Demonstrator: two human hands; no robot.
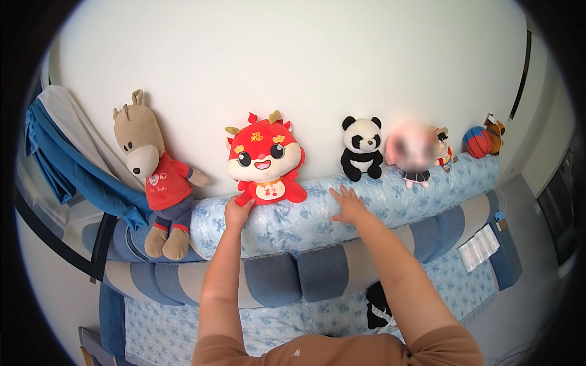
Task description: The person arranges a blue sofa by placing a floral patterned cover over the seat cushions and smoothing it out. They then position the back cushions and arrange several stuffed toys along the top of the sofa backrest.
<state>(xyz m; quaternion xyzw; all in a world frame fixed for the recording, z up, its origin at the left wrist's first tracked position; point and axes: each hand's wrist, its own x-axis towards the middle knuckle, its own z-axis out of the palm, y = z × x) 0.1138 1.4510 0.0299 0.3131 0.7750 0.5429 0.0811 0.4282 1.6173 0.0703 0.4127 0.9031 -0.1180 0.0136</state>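
Note:
A red dragon plush toy [264, 160] with gold horns and a cream belly sits upright on the sofa back, against the wall. My left hand [238, 213] is closed on its left foot, the fingers partly hidden behind it. To the right of the dragon, my right hand [350, 206] rests with fingers spread on the blue floral cover [281, 226]. It holds nothing. Just beyond that hand sits a black-and-white panda plush [362, 148], apart from my fingers.
At the left leans a tall beige animal plush [146, 140] in a red shirt, near blue curtains [79, 158]. Further right are a blurred pink plush [417, 177], a small hatted doll [445, 149], a red-and-blue ball [477, 141] and a brown plush [495, 139]. A black item [378, 304] lies on the seat.

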